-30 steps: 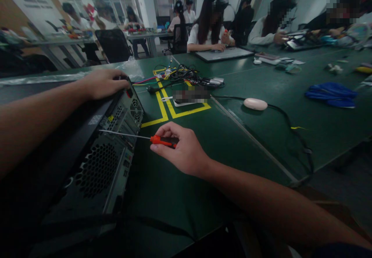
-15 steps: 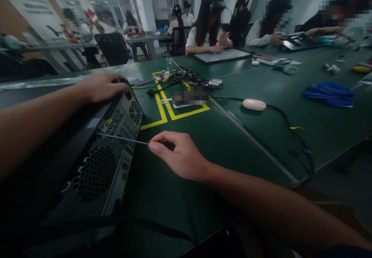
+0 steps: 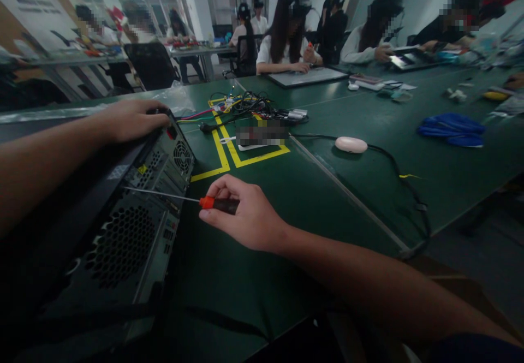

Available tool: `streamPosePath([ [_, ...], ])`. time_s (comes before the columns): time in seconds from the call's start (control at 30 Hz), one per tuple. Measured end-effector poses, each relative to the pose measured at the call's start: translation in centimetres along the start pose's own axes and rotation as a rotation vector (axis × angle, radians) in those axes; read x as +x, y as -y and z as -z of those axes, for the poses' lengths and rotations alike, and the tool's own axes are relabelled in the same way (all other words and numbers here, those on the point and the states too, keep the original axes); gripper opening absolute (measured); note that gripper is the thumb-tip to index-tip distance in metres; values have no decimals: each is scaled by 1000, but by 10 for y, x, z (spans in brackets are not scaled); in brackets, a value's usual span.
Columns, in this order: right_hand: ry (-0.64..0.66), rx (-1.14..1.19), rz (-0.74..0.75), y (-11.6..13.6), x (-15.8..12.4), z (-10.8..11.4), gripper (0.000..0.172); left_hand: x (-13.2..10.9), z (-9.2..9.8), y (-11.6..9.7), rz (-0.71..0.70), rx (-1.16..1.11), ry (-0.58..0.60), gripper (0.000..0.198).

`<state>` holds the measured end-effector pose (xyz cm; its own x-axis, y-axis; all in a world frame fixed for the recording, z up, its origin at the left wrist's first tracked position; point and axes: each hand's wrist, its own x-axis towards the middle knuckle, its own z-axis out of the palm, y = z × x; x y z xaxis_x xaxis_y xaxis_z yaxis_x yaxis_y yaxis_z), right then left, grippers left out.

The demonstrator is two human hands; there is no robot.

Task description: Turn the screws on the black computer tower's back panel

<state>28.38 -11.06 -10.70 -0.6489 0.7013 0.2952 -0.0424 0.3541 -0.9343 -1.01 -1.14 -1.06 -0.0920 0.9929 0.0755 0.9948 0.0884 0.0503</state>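
Note:
A black desktop computer case (image 3: pixel 161 185) lies at the left, its metal back panel with fan grilles turned toward the right. Over the far top corner of the case curls my left hand (image 3: pixel 133 120), its fingers bent around the edge and thumb along the top. My right hand (image 3: pixel 248 213) is closed loosely around a screwdriver (image 3: pixel 208 203) with an orange and black handle. The screwdriver's long thin shaft points left, and its tip meets the back panel near the upper edge, above the large honeycomb vent. Whether a screw sits under the tip is too small to see.
Beyond the case lie tangled cables (image 3: pixel 254 105) and a white-edged device (image 3: pixel 262 136) within yellow tape lines. A pale pink oval object (image 3: pixel 351 144) rests on a black cord. A blue bundle (image 3: pixel 450 130) is farther right. Several people sit across the green table (image 3: pixel 347 204).
The fingers of my right hand have loosened and spread along the screwdriver, baring more of its handle. The view has shifted slightly; my left hand stays on the case.

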Motion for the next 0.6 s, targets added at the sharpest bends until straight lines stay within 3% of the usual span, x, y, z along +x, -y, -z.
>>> streamPosePath([
  [0.6, -19, 11, -19, 0, 1, -1, 19, -4, 3, -5, -27, 2, 7, 74],
])
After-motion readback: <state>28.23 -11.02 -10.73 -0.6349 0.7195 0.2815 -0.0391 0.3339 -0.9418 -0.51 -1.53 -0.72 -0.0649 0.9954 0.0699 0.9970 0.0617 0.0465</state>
